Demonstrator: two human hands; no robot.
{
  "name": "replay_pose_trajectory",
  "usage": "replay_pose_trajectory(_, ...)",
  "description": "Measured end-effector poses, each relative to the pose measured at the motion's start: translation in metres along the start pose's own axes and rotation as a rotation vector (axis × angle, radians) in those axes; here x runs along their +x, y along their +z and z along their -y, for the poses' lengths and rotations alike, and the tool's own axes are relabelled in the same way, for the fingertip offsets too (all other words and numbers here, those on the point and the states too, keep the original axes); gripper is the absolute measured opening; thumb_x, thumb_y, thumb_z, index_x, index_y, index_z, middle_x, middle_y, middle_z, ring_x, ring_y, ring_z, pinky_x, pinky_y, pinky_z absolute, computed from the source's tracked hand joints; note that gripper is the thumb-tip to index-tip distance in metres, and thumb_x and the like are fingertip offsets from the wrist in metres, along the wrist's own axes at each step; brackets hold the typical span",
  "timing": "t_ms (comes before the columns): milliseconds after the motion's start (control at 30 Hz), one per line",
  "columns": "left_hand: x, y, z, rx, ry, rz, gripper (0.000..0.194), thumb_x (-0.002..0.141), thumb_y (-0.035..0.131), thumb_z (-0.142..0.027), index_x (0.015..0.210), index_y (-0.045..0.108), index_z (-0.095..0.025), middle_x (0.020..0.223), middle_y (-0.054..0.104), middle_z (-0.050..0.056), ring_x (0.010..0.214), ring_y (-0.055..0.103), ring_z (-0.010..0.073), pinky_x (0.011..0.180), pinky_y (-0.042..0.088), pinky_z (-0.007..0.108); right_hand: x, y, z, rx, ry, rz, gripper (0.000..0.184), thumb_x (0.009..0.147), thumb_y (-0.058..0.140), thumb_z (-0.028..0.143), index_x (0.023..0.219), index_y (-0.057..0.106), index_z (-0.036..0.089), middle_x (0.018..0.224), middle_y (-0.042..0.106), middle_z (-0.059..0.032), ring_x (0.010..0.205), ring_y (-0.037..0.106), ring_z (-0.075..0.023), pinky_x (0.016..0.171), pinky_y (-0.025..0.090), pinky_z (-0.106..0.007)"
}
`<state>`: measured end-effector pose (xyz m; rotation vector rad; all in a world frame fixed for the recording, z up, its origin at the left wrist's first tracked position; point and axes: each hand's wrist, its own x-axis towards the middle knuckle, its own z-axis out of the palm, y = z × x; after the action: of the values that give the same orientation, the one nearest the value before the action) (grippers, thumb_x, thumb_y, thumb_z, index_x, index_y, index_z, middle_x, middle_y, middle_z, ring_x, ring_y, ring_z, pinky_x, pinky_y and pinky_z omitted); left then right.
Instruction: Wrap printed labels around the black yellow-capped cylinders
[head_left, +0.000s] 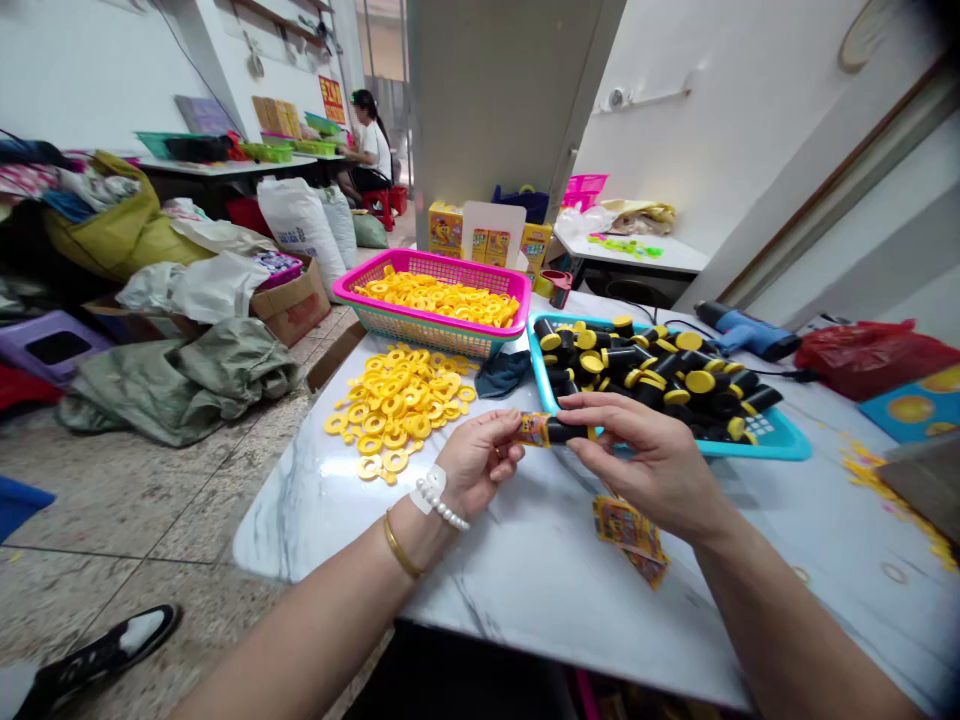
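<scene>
Both of my hands hold one small black tube (562,431) above the white marble table (525,560). My left hand (480,462) pinches the end wrapped in an orange-yellow printed label (534,429). My right hand (645,455) grips the bare black end with curled fingers. A small stack of the same printed labels (628,535) lies on the table under my right wrist. Just behind my hands stands a blue tray (780,440) full of black tubes with yellow caps (660,375).
A heap of yellow rings (397,405) lies loose on the table, before a pink basket (435,325) holding more. A blue heat gun (739,330) and red bag (870,355) lie at right. Sacks, boxes and cloth cover the floor at left. Another person (371,150) sits far back.
</scene>
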<state>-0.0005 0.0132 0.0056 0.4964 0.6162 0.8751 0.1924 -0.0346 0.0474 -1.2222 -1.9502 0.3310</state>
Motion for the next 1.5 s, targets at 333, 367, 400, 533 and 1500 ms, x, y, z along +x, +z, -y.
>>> replay_pose_trajectory(333,0.001,-0.001,0.0,-0.067,-0.05,0.013,0.006,0.091,0.059,-0.012,0.086,0.06,-0.009,0.073,0.06,0.002,0.042,0.046,0.0007,0.03,0.025,0.009,-0.002,0.009,-0.001,0.128,0.045,-0.018,0.024,0.087,0.069,0.023,0.11,0.075,0.024,0.116,0.074,-0.0076,0.105,0.07,-0.023,0.076,0.058,-0.031)
replay_pose_trajectory(367,0.002,-0.001,0.0,-0.075,-0.043,0.005,0.006,0.091,0.059,-0.012,0.087,0.061,-0.008,0.073,0.06,0.002,0.042,0.045,0.0006,0.03,0.025,0.009,-0.002,0.01,-0.002,0.144,0.044,-0.018,0.023,0.087,0.069,0.023,0.109,0.076,0.025,0.118,0.073,-0.0079,0.109,0.069,-0.0235,0.076,0.058,-0.031)
replay_pose_trajectory(400,0.002,-0.001,-0.001,-0.079,-0.036,0.002,0.006,0.091,0.06,-0.012,0.087,0.061,-0.008,0.073,0.06,0.002,0.042,0.045,0.0005,0.03,0.025,0.009,-0.001,0.01,-0.002,0.161,0.051,-0.02,0.022,0.087,0.069,0.024,0.108,0.076,0.025,0.119,0.073,-0.0081,0.111,0.068,-0.0238,0.076,0.058,-0.03)
replay_pose_trajectory(533,0.002,0.001,-0.002,-0.023,-0.043,0.01,0.009,0.087,0.066,-0.014,0.08,0.062,-0.009,0.069,0.06,0.0,0.041,0.042,0.0004,0.031,0.024,0.01,0.001,0.01,0.0,0.138,0.153,-0.002,0.023,0.086,0.069,0.027,0.105,0.077,0.02,0.095,0.076,-0.006,0.083,0.071,-0.0196,0.065,0.054,-0.028)
replay_pose_trajectory(1500,-0.007,0.002,-0.002,0.215,0.132,0.049,0.052,0.063,0.091,-0.037,0.104,0.066,-0.017,0.089,0.068,0.003,0.071,0.062,0.0103,0.057,0.046,0.02,-0.007,0.015,-0.001,0.062,-0.051,-0.134,0.024,0.085,0.073,0.026,0.108,0.072,0.021,0.104,0.077,-0.0058,0.09,0.073,-0.0204,0.078,0.061,-0.031)
